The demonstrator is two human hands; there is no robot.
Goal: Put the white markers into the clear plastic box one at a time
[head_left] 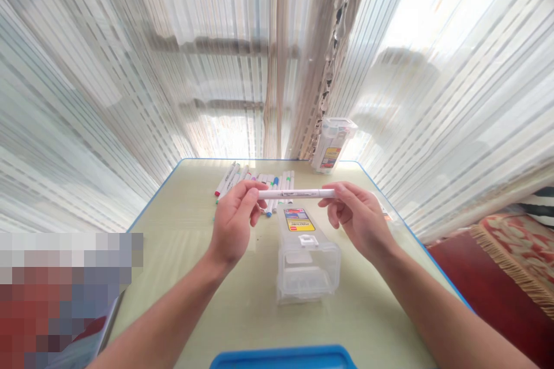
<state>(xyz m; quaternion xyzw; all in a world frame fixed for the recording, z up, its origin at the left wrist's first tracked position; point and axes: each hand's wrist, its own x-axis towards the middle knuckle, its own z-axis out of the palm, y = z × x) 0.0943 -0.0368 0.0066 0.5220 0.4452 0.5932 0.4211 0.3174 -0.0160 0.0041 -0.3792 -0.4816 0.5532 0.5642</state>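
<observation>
A white marker point(294, 194) is held level above the table, one end in each hand. My left hand point(234, 219) pinches its left end between thumb and fingers. At the right end, my right hand point(357, 216) grips it the same way, with the other fingers curled. Below the marker a clear plastic marker case point(309, 265) lies on its side, its open end toward me and a yellow label on top. Behind my left hand several white markers point(227, 180) with coloured ends are spread out, partly hidden by the hand.
Near the back right edge of the pale green table point(173, 265) stands a second clear case point(332, 150) with things in it. A blue rimmed object point(283, 357) sits at the near edge. Striped curtains point(225, 69) hang behind the table. Something with a label is partly hidden behind my right hand.
</observation>
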